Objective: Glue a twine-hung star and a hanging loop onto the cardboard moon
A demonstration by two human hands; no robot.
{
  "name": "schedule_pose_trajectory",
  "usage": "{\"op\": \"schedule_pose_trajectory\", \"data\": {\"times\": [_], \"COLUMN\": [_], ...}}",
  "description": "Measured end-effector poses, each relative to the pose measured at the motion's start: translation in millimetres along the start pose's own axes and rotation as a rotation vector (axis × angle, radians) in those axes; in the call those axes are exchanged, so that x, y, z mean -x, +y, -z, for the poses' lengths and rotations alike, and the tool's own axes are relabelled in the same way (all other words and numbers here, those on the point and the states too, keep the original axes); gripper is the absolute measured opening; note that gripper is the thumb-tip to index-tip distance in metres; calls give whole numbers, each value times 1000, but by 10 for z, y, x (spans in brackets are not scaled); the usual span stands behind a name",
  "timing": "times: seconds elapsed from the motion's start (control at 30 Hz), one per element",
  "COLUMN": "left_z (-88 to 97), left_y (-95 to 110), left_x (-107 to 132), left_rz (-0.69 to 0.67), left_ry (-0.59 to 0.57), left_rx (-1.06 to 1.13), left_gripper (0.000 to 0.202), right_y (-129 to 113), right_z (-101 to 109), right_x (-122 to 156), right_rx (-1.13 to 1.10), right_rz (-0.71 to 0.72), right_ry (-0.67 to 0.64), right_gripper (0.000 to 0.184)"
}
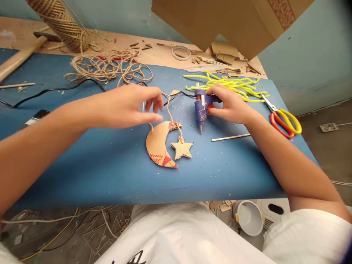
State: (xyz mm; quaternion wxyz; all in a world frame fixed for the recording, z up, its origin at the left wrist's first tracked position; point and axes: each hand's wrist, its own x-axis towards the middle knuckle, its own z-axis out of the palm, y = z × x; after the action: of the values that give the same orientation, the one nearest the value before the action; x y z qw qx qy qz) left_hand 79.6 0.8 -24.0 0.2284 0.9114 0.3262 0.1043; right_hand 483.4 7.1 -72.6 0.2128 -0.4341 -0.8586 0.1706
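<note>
My right hand [227, 103] is closed around the handle of a blue hot glue gun [201, 106], whose nozzle points toward me just above or on the blue table. My left hand [137, 105] hovers with bent fingers apart and nothing visible in them. Below its fingertips lies a cardboard crescent moon [159, 145] with red print on it. Twine is tied to the moon at two spots. A small cardboard star [182, 149] hangs by a short piece of twine from the moon's upper tip and lies flat beside it.
Tangled twine [107, 68] and a twine spool [62, 24] are at the back left, near a hammer [26, 55]. Yellow-green pipe cleaners [233, 86], scissors [284, 117] and a thin stick [230, 137] lie right. A cardboard sheet [220, 22] rises behind; a black cord [52, 89] crosses left.
</note>
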Motion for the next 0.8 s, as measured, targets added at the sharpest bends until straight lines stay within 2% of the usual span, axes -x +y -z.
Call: {"op": "schedule_pose_trajectory", "data": {"times": [0.07, 0.13, 0.27, 0.4, 0.63, 0.8], "left_z": [-50, -166, -382, -422, -349, -367], "left_y": [68, 136, 225, 194, -128, -204], "left_x": [151, 283, 395, 370, 344, 332], "left_rz": [102, 158, 148, 106, -148, -269], "left_ry": [-87, -102, -89, -51, 30, 116], "left_rx": [-47, -37, 49, 71, -38, -48], "left_gripper": [36, 41, 43, 34, 15, 21], "right_y": [2, 21, 83, 120, 113, 80], "right_z": [5, 21, 82, 84, -96, -130], "right_x": [-15, -41, -100, -93, 13, 14], "right_rx": [-13, -18, -37, -76, -37, -33], "right_rz": [24, 39, 19, -15, -70, -75], "right_ry": [-11, -27, -75, -96, 65, 109], "right_gripper": [38, 39, 48, 49, 50, 48]}}
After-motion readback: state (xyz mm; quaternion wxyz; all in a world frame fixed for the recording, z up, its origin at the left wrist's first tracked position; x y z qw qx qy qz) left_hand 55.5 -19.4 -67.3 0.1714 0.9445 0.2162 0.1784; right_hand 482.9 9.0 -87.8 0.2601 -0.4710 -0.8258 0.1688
